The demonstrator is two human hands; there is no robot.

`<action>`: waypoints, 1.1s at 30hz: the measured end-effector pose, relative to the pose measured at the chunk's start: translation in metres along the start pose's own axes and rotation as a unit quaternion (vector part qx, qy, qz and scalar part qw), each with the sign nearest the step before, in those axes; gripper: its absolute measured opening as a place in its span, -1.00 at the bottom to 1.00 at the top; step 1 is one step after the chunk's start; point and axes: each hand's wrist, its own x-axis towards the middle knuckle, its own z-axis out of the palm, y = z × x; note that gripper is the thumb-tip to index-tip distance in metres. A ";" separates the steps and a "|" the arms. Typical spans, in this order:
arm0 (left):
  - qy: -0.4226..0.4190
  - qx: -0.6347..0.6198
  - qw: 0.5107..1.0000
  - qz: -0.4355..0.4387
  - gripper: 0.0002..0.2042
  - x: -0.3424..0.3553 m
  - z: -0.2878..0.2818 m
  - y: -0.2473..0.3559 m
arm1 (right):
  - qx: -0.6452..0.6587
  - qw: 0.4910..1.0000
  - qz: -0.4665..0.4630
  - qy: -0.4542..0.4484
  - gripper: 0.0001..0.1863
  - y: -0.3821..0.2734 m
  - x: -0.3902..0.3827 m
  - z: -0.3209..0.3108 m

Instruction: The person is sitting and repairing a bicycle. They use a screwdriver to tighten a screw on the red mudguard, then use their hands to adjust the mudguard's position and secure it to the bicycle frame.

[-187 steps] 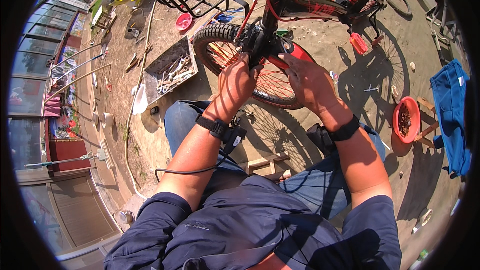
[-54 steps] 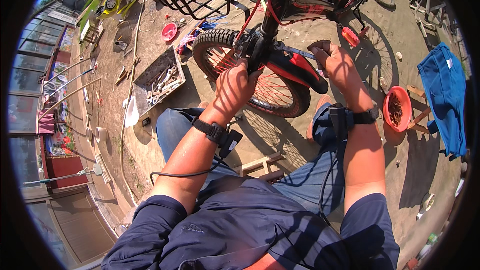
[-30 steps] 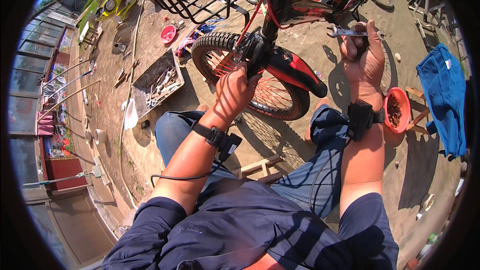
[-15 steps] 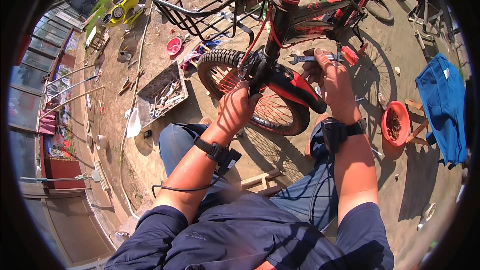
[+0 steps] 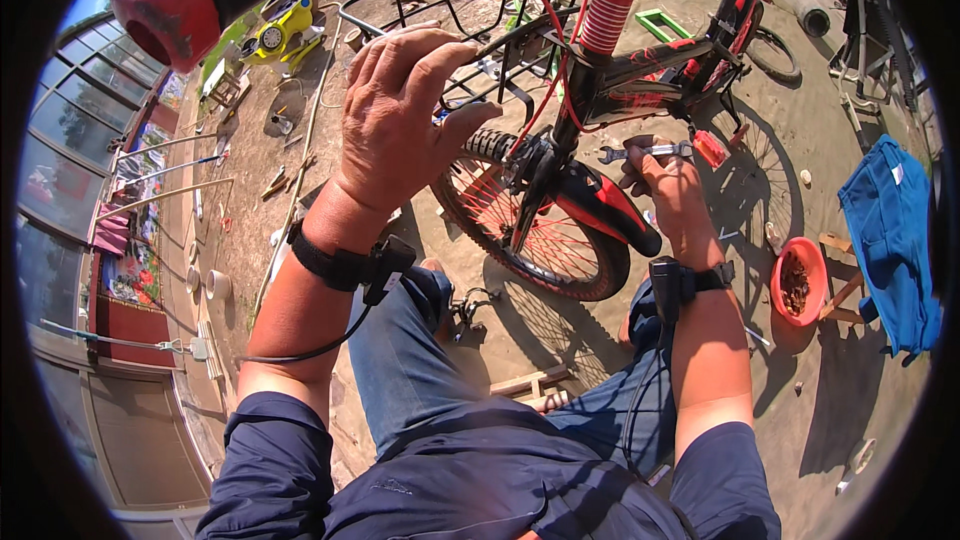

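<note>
The front wheel (image 5: 550,250) of a black and red bicycle stands before the seated person, its red spokes in full sun. The left hand (image 5: 405,120) is raised to the upper left of the front wheel, empty, with its fingers loosely spread and its thumb held out to the side. Its fingertips overlap the black wire basket (image 5: 470,10), which sits above the front wheel; whether they touch it cannot be told.

The right hand (image 5: 668,185) is to the upper right of the front wheel, pinching a silver wrench (image 5: 674,150) between thumb and fingers. The wrench lies roughly level across the hand, one open end pointing back toward the front wheel and apart from the fork (image 5: 530,205). Just below this hand, the black and red mudguard (image 5: 605,208) slants over the right part of the front wheel.

A red pedal (image 5: 711,148) shows to the right of the front wheel, past the wrench. Farther right, well apart from the front wheel, a red bowl (image 5: 819,285) holds small brown pieces, near a blue cloth (image 5: 890,240). Below the front wheel, pale wooden pieces (image 5: 530,380) lie between the person's legs.
</note>
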 end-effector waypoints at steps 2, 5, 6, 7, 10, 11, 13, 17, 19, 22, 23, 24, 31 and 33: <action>-0.036 0.031 0.998 0.033 -0.60 0.012 0.007 -0.015 | -0.024 1.000 0.006 -0.010 -0.76 0.006 0.004 -0.003; -0.114 0.025 0.993 -0.003 -0.71 0.009 0.020 -0.026 | -0.048 0.999 0.006 -0.025 -0.72 0.013 0.008 -0.007; -0.095 0.022 0.995 -0.008 -0.74 0.007 0.024 -0.027 | -0.056 0.998 -0.012 -0.025 -0.70 0.012 0.007 -0.005; -0.076 0.020 0.997 -0.013 -0.77 0.004 0.027 -0.027 | -0.064 0.997 -0.029 -0.025 -0.69 0.011 0.006 -0.003; -0.039 0.023 0.998 -0.032 -0.78 0.003 0.036 -0.026 | -0.066 0.996 -0.042 -0.032 -0.68 0.006 0.002 0.001; -0.032 0.024 0.999 -0.029 -0.78 0.004 0.037 -0.026 | -0.075 0.996 -0.030 -0.039 -0.68 0.010 0.003 -0.001; -0.020 0.022 0.999 -0.021 -0.77 0.004 0.039 -0.026 | -0.092 0.994 -0.007 -0.051 -0.69 0.019 0.008 -0.005; -0.026 0.020 0.999 -0.006 -0.80 0.006 0.038 -0.028 | 0.007 0.995 -0.013 -0.095 -0.77 0.013 0.005 0.005; -0.039 0.006 0.999 -0.002 -0.82 0.010 0.035 -0.029 | 0.008 0.996 -0.002 -0.089 -0.82 0.020 0.007 0.004; -0.033 0.009 0.999 0.002 -0.82 0.008 0.032 -0.030 | 0.064 0.994 0.014 -0.089 -0.84 0.006 0.001 0.013; -0.043 0.007 0.999 -0.007 -0.81 0.008 0.031 -0.029 | 0.057 0.994 0.015 -0.087 -0.85 0.006 0.002 0.012; -0.046 0.007 0.999 -0.007 -0.81 0.009 0.030 -0.030 | 0.051 0.995 0.015 -0.085 -0.85 0.006 0.002 0.012; -0.036 0.005 0.999 -0.006 -0.81 0.009 0.031 -0.026 | -0.009 0.997 -0.002 -0.072 -0.84 0.013 0.006 0.008; -0.039 0.009 0.999 -0.010 -0.82 0.009 0.030 -0.025 | 0.003 0.997 0.001 -0.072 -0.83 0.010 0.005 0.010</action>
